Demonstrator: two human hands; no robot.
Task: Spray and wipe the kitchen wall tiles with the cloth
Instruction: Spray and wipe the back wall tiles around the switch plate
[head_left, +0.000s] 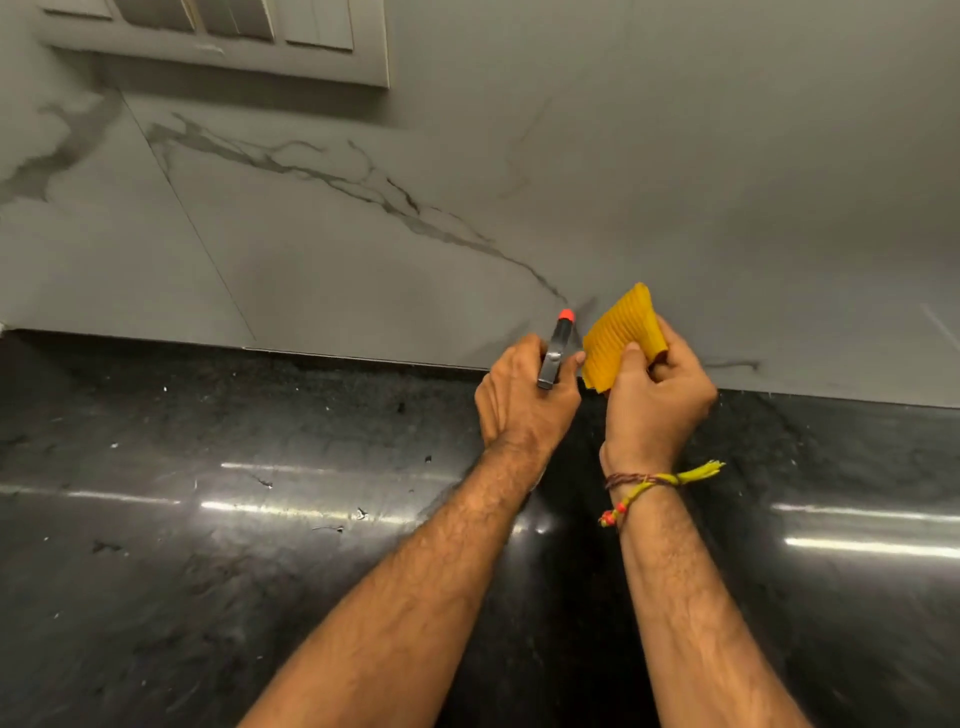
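Left hand (524, 400) gripping grey spray bottle with orange nozzle (557, 349), right hand (655, 397) pinching folded ribbed yellow cloth (621, 340) near grey marble-veined wall tiles (363, 249); likely risk: spray hitting cloth, dripping onto glossy black desk (260, 519).

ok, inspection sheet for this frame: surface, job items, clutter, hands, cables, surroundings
Surface: black polished countertop with glare streaks and small pale specks.
Job's things: yellow ribbed cloth, folded, near the marble-veined wall tiles; spray bottle, orange nozzle tip pointing at the tiles, body mostly hidden.
Clutter: nothing seen beyond the specks.
Grippers: left hand grips the spray bottle; right hand pinches the cloth, thread bracelet on its wrist.
Cables: nothing seen.
Surroundings: switch panel on the wall, upper left.
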